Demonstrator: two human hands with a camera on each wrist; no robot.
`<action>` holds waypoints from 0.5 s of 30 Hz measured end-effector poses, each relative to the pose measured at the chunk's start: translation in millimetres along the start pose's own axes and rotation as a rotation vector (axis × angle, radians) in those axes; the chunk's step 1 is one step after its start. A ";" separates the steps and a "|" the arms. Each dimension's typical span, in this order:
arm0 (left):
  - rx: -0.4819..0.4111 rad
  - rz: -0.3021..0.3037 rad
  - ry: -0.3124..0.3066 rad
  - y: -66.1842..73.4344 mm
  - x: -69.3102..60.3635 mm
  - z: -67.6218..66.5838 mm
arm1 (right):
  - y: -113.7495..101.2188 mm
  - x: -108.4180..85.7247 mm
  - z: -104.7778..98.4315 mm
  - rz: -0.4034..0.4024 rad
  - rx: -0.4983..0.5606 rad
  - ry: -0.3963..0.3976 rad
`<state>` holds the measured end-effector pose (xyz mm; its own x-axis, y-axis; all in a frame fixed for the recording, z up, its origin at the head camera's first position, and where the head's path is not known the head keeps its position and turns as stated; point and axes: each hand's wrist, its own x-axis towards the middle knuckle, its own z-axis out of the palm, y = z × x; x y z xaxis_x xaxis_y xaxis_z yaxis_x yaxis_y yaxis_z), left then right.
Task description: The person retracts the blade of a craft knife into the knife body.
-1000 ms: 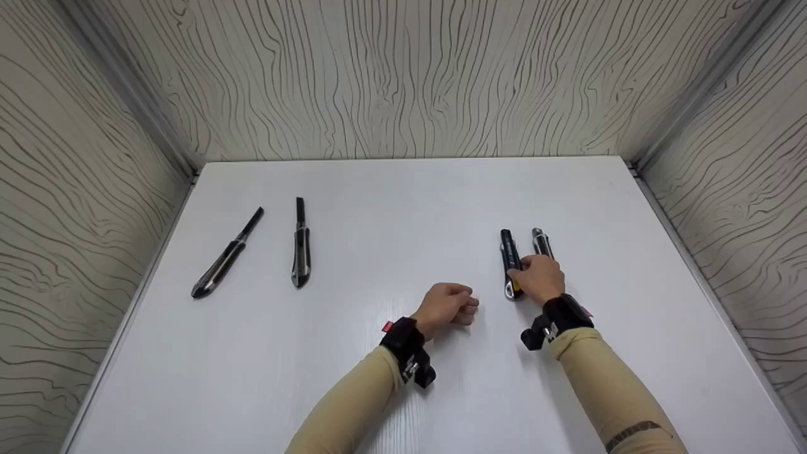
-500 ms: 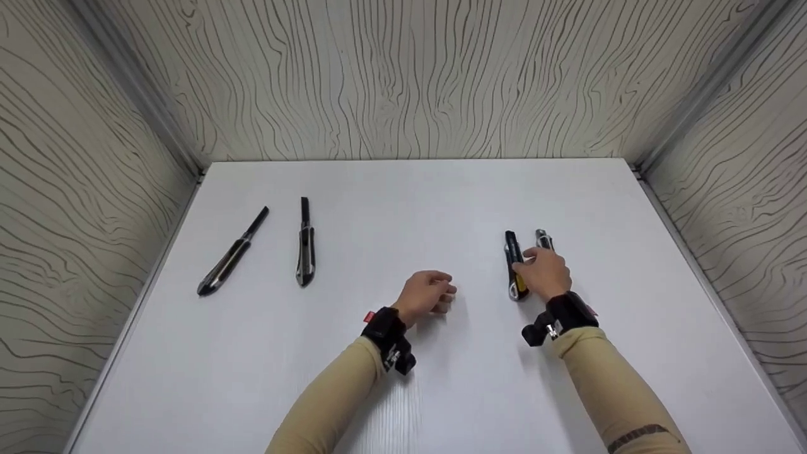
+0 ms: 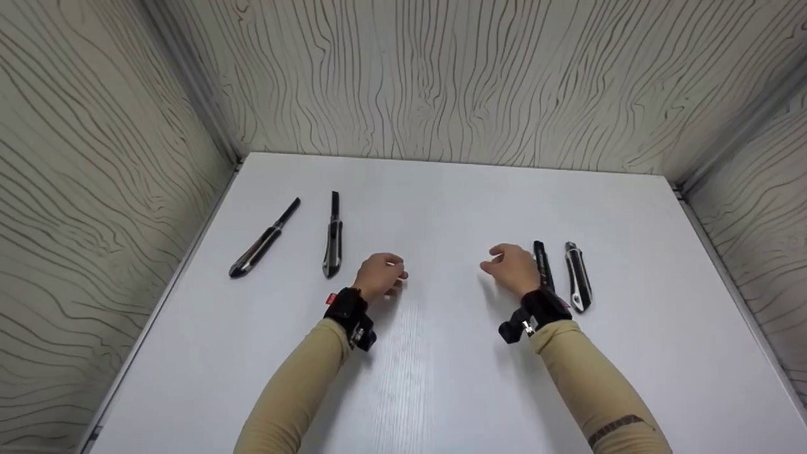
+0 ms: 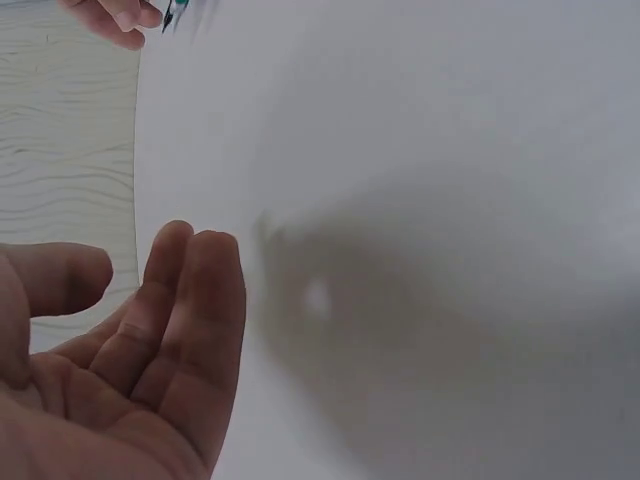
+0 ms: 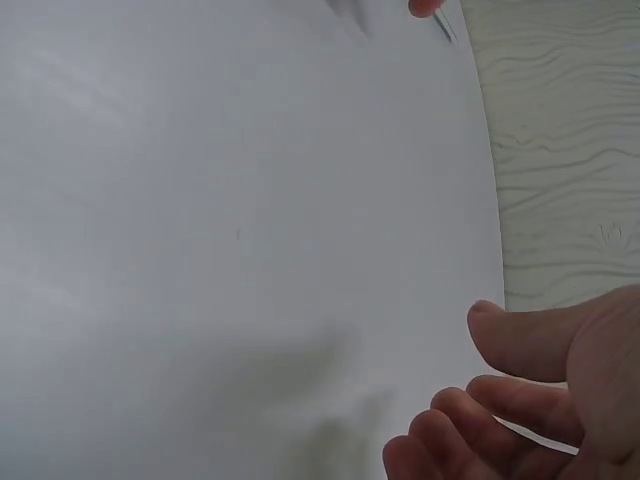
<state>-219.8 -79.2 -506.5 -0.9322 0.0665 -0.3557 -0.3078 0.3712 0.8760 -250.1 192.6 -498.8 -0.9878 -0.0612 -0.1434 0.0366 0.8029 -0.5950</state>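
My left hand [image 3: 381, 275] hovers over the white table with fingers loosely bent and nothing in them. It is nearest to an upright-lying utility knife [image 3: 333, 246] with its black blade out. Farther left, a second utility knife [image 3: 257, 248] lies slanted, its black blade also extended. My right hand [image 3: 514, 270] is likewise free, fingers relaxed, just left of a dark utility knife [image 3: 542, 261] whose lower part the hand and wrist hide. Right of that lies a silver-and-black utility knife [image 3: 579, 275] with no blade showing. Both wrist views show bare palms, the left hand [image 4: 160, 350] and right hand [image 5: 530, 400].
The white tabletop [image 3: 429, 208] meets a wood-patterned back panel [image 3: 435, 82]. Similar side panels stand left [image 3: 94, 157] and right [image 3: 763, 189]. Each wrist bears a black strap with a small camera.
My right hand has let go of the dark utility knife and moved left. My left hand has moved left and its fingers have loosened. The head view has shifted slightly.
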 end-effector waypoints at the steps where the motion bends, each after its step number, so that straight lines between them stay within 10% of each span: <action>1: 0.009 0.001 0.017 -1.1 -0.5 -5.6 | -5.7 1.9 4.8 -0.008 0.001 -0.018; 15: 0.312 -0.057 0.341 -27.6 1.9 -92.4 | -88.1 7.1 66.1 -0.136 -0.051 -0.158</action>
<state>-230.7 -175.0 -501.2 -0.9409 -0.2508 -0.2275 -0.3371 0.6301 0.6996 -250.4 82.2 -499.7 -0.9468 -0.2602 -0.1894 -0.1070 0.8095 -0.5773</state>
